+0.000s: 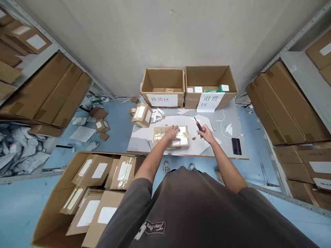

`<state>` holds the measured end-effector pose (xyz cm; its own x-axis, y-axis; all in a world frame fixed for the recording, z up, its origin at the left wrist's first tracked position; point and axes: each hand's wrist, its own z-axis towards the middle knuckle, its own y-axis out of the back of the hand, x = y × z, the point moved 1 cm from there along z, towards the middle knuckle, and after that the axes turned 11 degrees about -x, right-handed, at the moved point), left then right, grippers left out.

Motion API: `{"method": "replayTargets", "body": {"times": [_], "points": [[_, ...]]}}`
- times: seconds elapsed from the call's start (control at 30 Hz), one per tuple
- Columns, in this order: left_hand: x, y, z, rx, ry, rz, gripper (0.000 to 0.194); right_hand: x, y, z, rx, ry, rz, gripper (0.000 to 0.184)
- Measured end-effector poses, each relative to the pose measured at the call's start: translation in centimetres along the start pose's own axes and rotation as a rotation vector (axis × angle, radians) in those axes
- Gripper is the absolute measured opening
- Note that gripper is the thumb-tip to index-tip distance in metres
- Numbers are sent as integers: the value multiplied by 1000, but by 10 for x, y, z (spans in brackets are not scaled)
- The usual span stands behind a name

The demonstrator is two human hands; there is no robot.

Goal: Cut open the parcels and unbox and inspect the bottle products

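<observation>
A taped cardboard box [158, 134] with white labels lies on the table close to its front edge. My left hand [172, 133] rests on top of it, fingers spread and palm down. Right of the box, my right hand [206, 133] is closed around the handle of a red and black knife [198, 124]. Its dark, narrow blade points up and away to the left, apart from the box. Small brown scraps lie on the table [178, 120] between the box and the knife.
Two open cartons with paper signs, the left carton [163, 79] and right carton [210, 75], stand at the back. A smaller taped box [142, 115] sits left, a black phone [236, 146] right. A large carton [55, 193] of parcels stands at lower left. Shelves flank both sides.
</observation>
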<state>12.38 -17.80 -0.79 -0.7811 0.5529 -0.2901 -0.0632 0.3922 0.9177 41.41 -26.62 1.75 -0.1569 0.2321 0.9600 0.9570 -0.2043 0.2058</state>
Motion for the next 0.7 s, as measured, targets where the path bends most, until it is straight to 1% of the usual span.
{"method": "replayTargets", "body": {"times": [0.07,0.13,0.2,0.27,0.37,0.5,0.6,0.7], "points": [[2,-1,-3,27,27,3,88,20,-17,-3,19,18,138,58],[4,-2,-4,63,52,7,104,36,-32,-5,6,31,266,57],[6,-3,-4,96,73,15,120,48,-43,-7,-22,28,366,57],[8,-5,-4,124,81,25,131,54,-51,-10,-47,14,408,58],[10,-7,-4,134,76,41,142,58,-56,-14,-77,9,380,58],[11,-12,-4,144,59,46,155,56,-56,-16,-111,12,314,60],[11,-17,-5,170,43,71,167,53,-55,-17,-122,7,340,60],[11,-19,-7,171,40,106,170,48,-54,-21,-126,-12,389,59]]}}
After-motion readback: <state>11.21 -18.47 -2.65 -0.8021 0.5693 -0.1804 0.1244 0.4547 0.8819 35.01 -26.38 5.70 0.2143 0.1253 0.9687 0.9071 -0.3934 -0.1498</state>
